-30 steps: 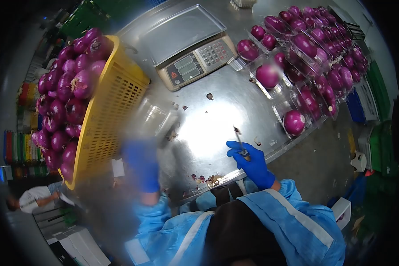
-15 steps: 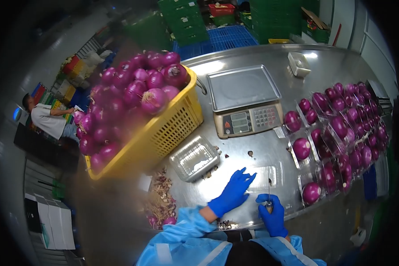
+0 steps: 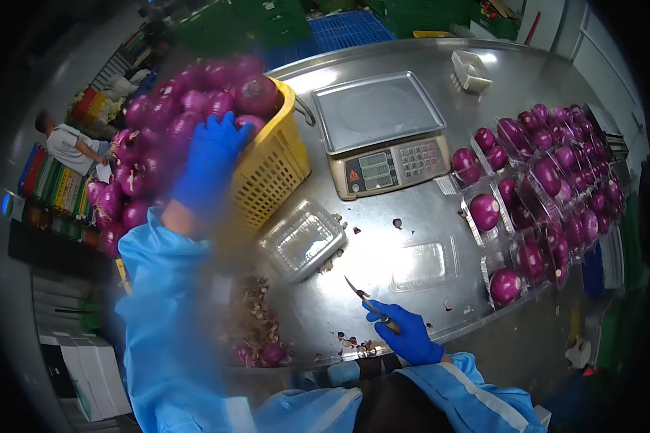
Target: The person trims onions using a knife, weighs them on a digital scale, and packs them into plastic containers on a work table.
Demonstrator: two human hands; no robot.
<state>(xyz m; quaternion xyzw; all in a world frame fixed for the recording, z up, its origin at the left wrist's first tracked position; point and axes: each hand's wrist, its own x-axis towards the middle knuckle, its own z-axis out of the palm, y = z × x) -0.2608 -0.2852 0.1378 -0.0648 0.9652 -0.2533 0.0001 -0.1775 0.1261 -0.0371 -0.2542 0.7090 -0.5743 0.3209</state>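
Observation:
My left hand (image 3: 211, 159), in a blue glove, reaches over the rim of the yellow basket (image 3: 271, 169), its fingers on the red onions (image 3: 195, 101) heaped inside. Those fingers look spread, though the area is partly blurred. Near the table's front edge, my right hand (image 3: 406, 333) is closed around the handle of a small knife (image 3: 361, 294), whose blade points up and left. A clear plastic tray (image 3: 420, 265) lies flat on the metal table above the knife. Stacked clear trays (image 3: 303, 238) sit beside the basket.
Behind the trays is a scale (image 3: 386, 137). Packed onions (image 3: 545, 177) cover the right side, and a small container (image 3: 471, 71) stands at the back. Onion peelings (image 3: 261, 310) lie at the front left. A person (image 3: 72, 148) stands far left.
My left hand has moved from the table's middle up and left onto the onions in the basket. The knife in my right hand has tilted left. The view has shifted.

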